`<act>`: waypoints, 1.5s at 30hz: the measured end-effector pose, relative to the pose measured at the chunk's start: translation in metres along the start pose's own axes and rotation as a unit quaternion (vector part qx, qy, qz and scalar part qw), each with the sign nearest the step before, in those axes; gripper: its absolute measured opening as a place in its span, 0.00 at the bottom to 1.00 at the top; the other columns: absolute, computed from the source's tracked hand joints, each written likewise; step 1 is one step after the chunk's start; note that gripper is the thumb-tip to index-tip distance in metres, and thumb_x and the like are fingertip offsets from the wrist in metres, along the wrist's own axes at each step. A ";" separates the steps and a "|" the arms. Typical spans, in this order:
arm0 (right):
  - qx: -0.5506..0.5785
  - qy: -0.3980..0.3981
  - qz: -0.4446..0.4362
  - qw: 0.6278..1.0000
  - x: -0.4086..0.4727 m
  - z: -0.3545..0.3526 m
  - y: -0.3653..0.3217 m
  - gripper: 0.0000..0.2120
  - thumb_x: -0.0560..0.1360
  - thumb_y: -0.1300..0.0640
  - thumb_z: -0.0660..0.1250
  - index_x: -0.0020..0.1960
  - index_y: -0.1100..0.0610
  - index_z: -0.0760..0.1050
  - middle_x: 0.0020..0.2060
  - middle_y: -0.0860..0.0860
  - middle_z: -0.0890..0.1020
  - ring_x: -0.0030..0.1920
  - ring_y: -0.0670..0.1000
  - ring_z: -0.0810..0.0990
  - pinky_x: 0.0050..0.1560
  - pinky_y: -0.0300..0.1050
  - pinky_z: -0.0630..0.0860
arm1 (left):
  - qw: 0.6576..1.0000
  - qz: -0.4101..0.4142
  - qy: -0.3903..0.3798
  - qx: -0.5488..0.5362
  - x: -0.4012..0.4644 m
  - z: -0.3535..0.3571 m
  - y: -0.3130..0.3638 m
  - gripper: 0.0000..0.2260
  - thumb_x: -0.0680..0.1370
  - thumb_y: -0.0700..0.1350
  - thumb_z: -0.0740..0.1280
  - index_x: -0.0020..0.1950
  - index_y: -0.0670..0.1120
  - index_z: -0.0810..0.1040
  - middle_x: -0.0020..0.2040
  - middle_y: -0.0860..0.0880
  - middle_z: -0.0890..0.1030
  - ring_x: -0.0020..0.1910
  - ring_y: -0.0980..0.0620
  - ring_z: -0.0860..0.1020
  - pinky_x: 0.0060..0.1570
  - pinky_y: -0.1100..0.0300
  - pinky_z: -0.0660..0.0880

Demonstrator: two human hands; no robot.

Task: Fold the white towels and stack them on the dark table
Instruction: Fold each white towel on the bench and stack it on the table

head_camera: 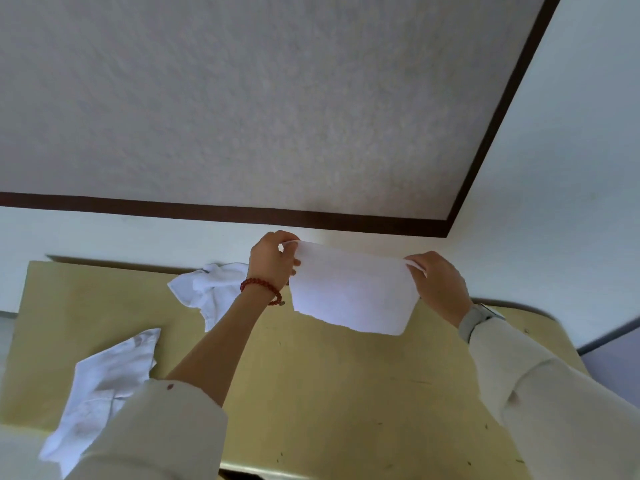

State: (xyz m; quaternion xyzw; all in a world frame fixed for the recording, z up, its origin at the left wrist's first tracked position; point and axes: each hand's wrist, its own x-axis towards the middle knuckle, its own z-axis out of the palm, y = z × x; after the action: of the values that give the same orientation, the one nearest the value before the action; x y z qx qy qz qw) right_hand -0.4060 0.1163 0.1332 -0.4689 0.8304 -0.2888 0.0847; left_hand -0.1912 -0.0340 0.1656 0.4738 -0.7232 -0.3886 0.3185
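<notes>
White terry cloth hangs doubled between a person's two hands, the left hand [273,259] and the right hand [438,282] each pinching an upper corner of the towel [349,292] so that it drops flat and its edges can be matched, apparently midway through a fold. It is held in the air above the far side of the pale wooden desk [329,393], touching nothing below. Two more white towels lie unfolded on the desk: a crumpled one [211,289] just beyond the left wrist, with its red bead bracelet [259,287], and a second one [100,386] draped over the near left edge. No dark table or finished stack is in view.
</notes>
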 end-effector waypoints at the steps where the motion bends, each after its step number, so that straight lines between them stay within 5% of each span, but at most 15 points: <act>1: 0.003 0.022 -0.013 1.000 0.004 -0.004 -0.004 0.11 0.79 0.58 0.59 0.57 0.58 0.77 0.51 0.55 0.78 0.53 0.54 0.75 0.50 0.43 0.68 | 1.000 0.007 0.016 -0.023 0.002 -0.001 0.004 0.06 0.78 0.38 0.60 0.47 0.45 0.76 0.49 0.45 0.77 0.37 0.50 0.80 0.38 0.55 0.80; 5: 0.007 0.113 -0.061 0.992 0.000 -0.011 -0.012 0.09 0.77 0.62 0.63 0.54 0.60 0.78 0.48 0.54 0.79 0.51 0.52 0.73 0.47 0.41 0.66 | 0.994 0.086 0.047 -0.057 -0.005 -0.011 0.004 0.06 0.78 0.36 0.60 0.47 0.43 0.76 0.47 0.47 0.77 0.41 0.57 0.78 0.34 0.69 0.78; 9: -0.016 0.090 -0.111 0.990 -0.032 0.005 0.004 0.09 0.72 0.68 0.66 0.51 0.61 0.80 0.45 0.54 0.81 0.48 0.54 0.77 0.45 0.42 0.69 | 0.997 0.081 0.012 -0.017 -0.032 -0.013 -0.036 0.07 0.77 0.36 0.63 0.45 0.46 0.77 0.45 0.51 0.77 0.40 0.61 0.79 0.40 0.63 0.79; 14: -0.068 -0.062 -0.120 0.989 -0.100 0.059 0.054 0.12 0.67 0.69 0.71 0.48 0.57 0.82 0.43 0.53 0.83 0.47 0.57 0.81 0.45 0.49 0.75 | 0.979 0.024 -0.141 0.142 -0.086 0.004 -0.120 0.06 0.75 0.35 0.65 0.47 0.41 0.81 0.45 0.49 0.79 0.43 0.49 0.78 0.48 0.61 0.72; 19: -0.098 -0.304 0.010 0.948 -0.159 0.104 0.093 0.14 0.78 0.59 0.59 0.61 0.52 0.76 0.59 0.49 0.78 0.62 0.51 0.73 0.58 0.41 0.65 | 0.896 -0.103 -0.358 0.243 -0.136 0.022 -0.182 0.09 0.78 0.40 0.61 0.53 0.43 0.80 0.54 0.48 0.81 0.52 0.52 0.76 0.52 0.66 0.68; 22: -0.097 -0.369 0.063 0.922 -0.180 0.117 0.097 0.16 0.80 0.57 0.54 0.65 0.52 0.72 0.63 0.48 0.75 0.63 0.49 0.72 0.59 0.38 0.64 | 0.875 -0.151 -0.397 0.235 -0.146 0.029 -0.192 0.10 0.78 0.41 0.62 0.55 0.44 0.80 0.54 0.48 0.81 0.50 0.54 0.76 0.52 0.65 0.69; 25: -0.038 -0.342 0.118 0.931 -0.184 0.120 0.098 0.14 0.80 0.60 0.54 0.63 0.56 0.72 0.58 0.52 0.78 0.58 0.54 0.74 0.51 0.41 0.66 | 0.890 -0.177 -0.372 0.195 -0.138 0.035 -0.195 0.10 0.77 0.41 0.63 0.56 0.44 0.80 0.56 0.47 0.80 0.53 0.52 0.76 0.53 0.64 0.69; 29: 0.091 -0.201 0.200 0.955 -0.164 0.118 0.093 0.04 0.79 0.60 0.58 0.49 0.54 0.70 0.42 0.54 0.78 0.41 0.54 0.75 0.36 0.43 0.66 | 0.934 -0.177 -0.278 0.138 -0.119 0.050 -0.196 0.08 0.76 0.41 0.65 0.54 0.43 0.79 0.51 0.47 0.81 0.49 0.53 0.76 0.51 0.63 0.69; 34: 0.137 -0.101 0.249 0.953 -0.118 0.127 0.094 0.08 0.78 0.61 0.58 0.53 0.58 0.75 0.43 0.51 0.77 0.43 0.51 0.74 0.35 0.35 0.67 | 0.963 -0.180 -0.167 0.107 -0.092 0.072 -0.203 0.06 0.76 0.40 0.65 0.50 0.43 0.79 0.43 0.49 0.80 0.43 0.54 0.76 0.47 0.64 0.70; 38: 0.148 -0.067 0.266 0.950 -0.093 0.146 0.101 0.11 0.77 0.62 0.59 0.54 0.59 0.77 0.42 0.51 0.78 0.41 0.50 0.74 0.34 0.34 0.66 | 0.973 -0.177 -0.118 0.093 -0.082 0.086 -0.214 0.07 0.76 0.38 0.64 0.50 0.41 0.81 0.41 0.50 0.79 0.37 0.62 0.74 0.37 0.80 0.67; 45: 0.124 -0.055 0.295 0.946 -0.088 0.171 0.118 0.11 0.77 0.61 0.60 0.56 0.58 0.77 0.45 0.47 0.77 0.45 0.46 0.73 0.37 0.28 0.65 | 0.971 -0.188 -0.095 0.113 -0.078 0.097 -0.232 0.09 0.76 0.39 0.64 0.52 0.44 0.82 0.46 0.53 0.78 0.46 0.56 0.74 0.46 0.68 0.67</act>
State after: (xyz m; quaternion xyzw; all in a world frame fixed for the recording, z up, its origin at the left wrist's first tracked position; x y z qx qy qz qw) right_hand -0.3738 0.1668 -0.0838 -0.2036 0.8835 -0.3249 0.2691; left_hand -0.1429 0.0065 -0.0899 0.5949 -0.6876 -0.4005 0.1140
